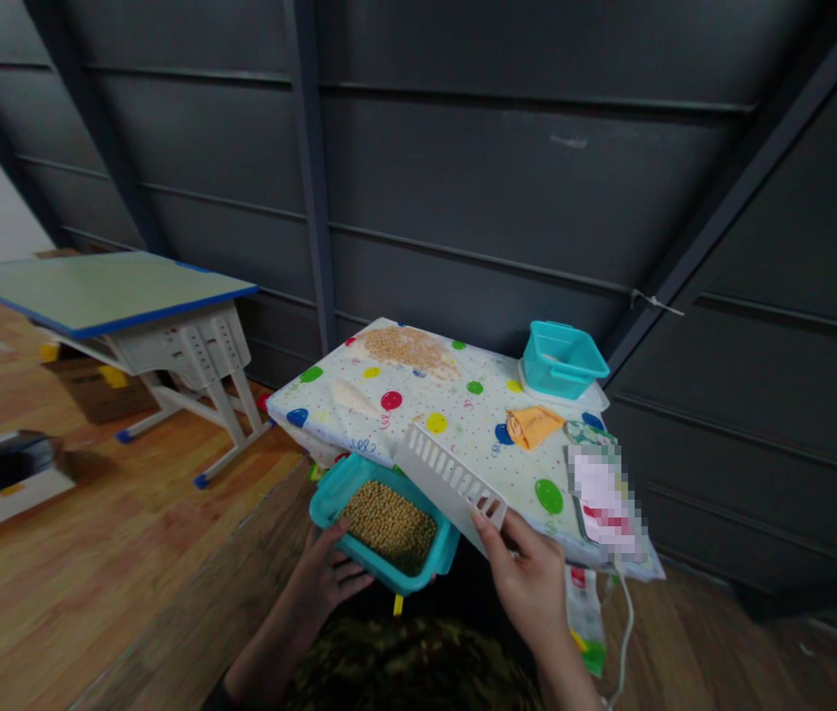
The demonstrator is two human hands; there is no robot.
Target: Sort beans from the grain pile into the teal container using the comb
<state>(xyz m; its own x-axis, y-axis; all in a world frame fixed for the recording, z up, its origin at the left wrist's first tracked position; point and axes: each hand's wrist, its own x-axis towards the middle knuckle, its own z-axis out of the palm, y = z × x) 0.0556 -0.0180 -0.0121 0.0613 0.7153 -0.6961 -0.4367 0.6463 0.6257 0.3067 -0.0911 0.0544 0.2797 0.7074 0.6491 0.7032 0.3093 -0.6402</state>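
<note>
My left hand (330, 571) grips the near left side of a teal plastic container (446, 555), thumb over the rim and fingers beneath. Soybeans (389, 521) cover its bottom; it hangs in front of the table's near edge. In my right hand (529, 573), pinched at one end, is a white plastic piece with a row of slots (429, 474), perhaps a small basket tilted on its side. It slants across the table edge, beside the container's right rim. On the spotted tablecloth (463, 425) lies a heap of soybeans (404, 348) with pale powder or husks around it.
A second teal container (565, 365) stands on something white at the back right. Near it are an orange cloth (533, 427) and a blurred-out flat object (603, 499) with a white cable (627, 622). Left stand a desk (129, 286) and boxes; a dark panelled wall (463, 178) rises behind.
</note>
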